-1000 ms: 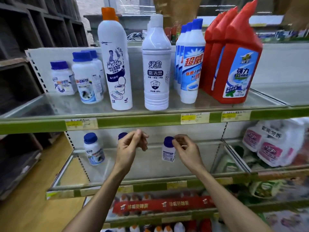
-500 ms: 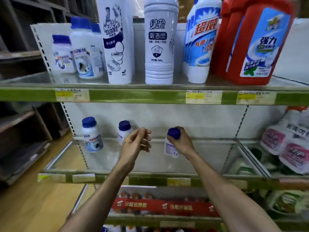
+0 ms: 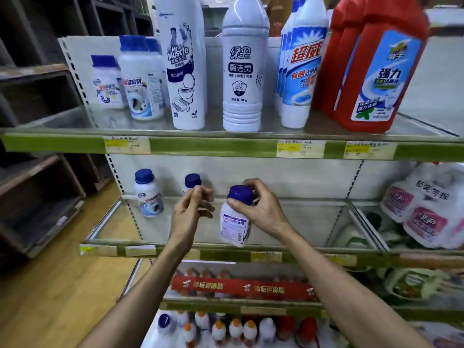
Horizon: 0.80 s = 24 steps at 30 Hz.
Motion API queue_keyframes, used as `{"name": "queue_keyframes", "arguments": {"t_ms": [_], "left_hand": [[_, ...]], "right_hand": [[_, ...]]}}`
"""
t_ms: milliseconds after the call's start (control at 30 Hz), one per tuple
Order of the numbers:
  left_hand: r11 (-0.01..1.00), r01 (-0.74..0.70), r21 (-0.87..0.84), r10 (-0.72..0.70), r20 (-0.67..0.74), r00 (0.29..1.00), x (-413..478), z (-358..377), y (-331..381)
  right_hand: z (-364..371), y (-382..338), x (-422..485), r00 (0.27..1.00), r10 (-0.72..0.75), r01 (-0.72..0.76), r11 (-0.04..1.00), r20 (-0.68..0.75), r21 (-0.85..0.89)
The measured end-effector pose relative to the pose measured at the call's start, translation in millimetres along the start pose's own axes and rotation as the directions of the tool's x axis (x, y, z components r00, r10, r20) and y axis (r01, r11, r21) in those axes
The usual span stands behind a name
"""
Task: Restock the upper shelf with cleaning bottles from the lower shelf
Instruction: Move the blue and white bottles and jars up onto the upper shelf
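At centre frame the right hand (image 3: pixel 262 209) grips the blue cap and shoulder of a small white plastic bottle (image 3: pixel 234 223), which tilts with its base over the front lip of the lower glass shelf (image 3: pixel 301 222). Just left, the left hand (image 3: pixel 189 213) has loosely curled fingers holding nothing. The upper shelf's green edge strip (image 3: pixel 200 146) crosses above. At upper left, open shelf surface lies beside the squat blue-capped white jars (image 3: pixel 108 81).
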<state>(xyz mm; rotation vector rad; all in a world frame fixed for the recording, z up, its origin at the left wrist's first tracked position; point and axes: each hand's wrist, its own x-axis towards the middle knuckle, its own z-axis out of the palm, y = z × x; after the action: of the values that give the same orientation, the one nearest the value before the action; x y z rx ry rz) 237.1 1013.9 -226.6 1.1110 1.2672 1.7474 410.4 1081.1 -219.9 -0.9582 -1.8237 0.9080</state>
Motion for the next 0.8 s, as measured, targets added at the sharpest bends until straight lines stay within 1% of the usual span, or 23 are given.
{"name": "queue_keyframes", "arguments": {"t_ms": [67, 167, 300, 433, 533, 633, 733, 800], "left_hand": [[0.999, -0.029, -0.014, 0.029, -0.008, 1.0, -4.4, -3.1, 18.6], [0.996, -0.089, 0.007, 0.089, -0.021, 0.996, -4.0, -10.1, 47.1], [0.994, -0.104, -0.013, 0.103, -0.068, 0.992, 1.4, -26.3, 81.6], [0.993, -0.113, -0.021, 0.112, -0.038, 0.993, 5.0, -44.4, 110.8], [0.99, -0.136, -0.038, 0.136, 0.015, 0.991, 7.6, -63.6, 123.8], [0.99, -0.116, -0.079, 0.122, 0.072, 0.99, 12.7, -86.8, 136.3], [0.99, -0.127, -0.064, 0.132, 0.077, 0.988, 22.0, -105.2, 147.3], [0.983, -0.099, -0.155, 0.113, 0.087, 0.99, 28.8, -112.7, 154.0]], "right_hand": [[3.4, -24.9, -2.6, 0.999, -0.025, 0.025, 1.0, 0.041, -0.007], [11.4, -62.8, 0.2, 0.995, -0.069, 0.067, 0.997, 0.073, 0.03], [19.8, -112.5, 15.9, 0.991, -0.124, 0.117, 0.986, 0.051, 0.121], [28.4, -156.4, 41.1, 0.992, -0.126, 0.124, 0.971, -0.002, 0.205], [36.5, -185.2, 56.3, 0.99, -0.134, 0.139, 0.975, -0.038, 0.173], [51.0, -209.8, 66.8, 0.988, -0.138, 0.146, 0.98, -0.066, 0.135], [71.4, -229.4, 72.9, 0.99, -0.125, 0.131, 0.985, -0.059, 0.11], [81.5, -242.0, 75.7, 0.993, -0.113, 0.115, 0.99, -0.03, 0.079]]}}
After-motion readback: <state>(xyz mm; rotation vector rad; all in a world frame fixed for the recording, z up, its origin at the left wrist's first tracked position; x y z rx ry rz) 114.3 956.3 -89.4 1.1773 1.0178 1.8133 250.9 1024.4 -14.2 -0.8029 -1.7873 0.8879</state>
